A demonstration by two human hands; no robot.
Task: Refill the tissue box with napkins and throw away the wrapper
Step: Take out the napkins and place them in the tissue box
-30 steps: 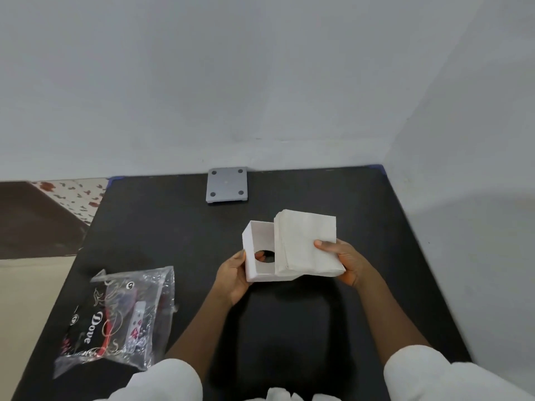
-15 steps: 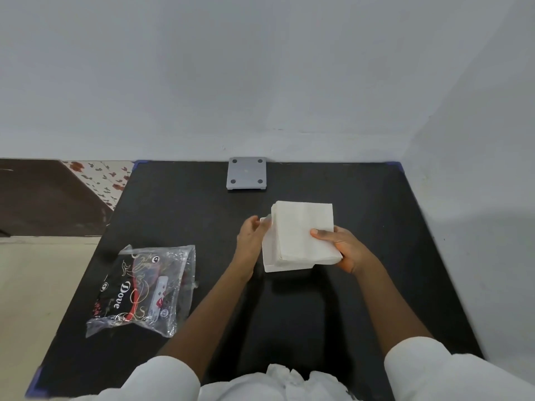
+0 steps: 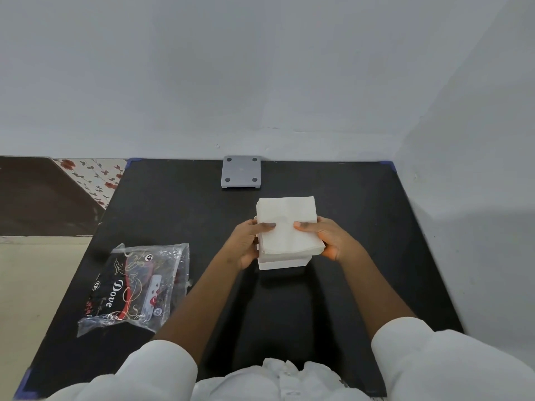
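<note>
A thick stack of white napkins (image 3: 288,224) lies on top of the white tissue box (image 3: 282,262), covering it almost fully; only the box's near wall shows. My left hand (image 3: 249,241) grips the left side of the stack and box, thumb on top of the napkins. My right hand (image 3: 325,237) holds the right side of the stack, thumb on top as well. The clear plastic wrapper (image 3: 136,287) with black and red "Dove" print lies flat on the black table (image 3: 173,215) to the left, apart from both hands.
A grey square plate (image 3: 241,172) with four dark dots lies at the table's back edge against the wall. A wall closes the right side. Left of the table are floor and a floral-patterned surface (image 3: 92,175).
The napkin stack has moved from beside the open box to on top of it. My left hand shifted from the box's side onto the stack. The camera tilted down and nearer.
</note>
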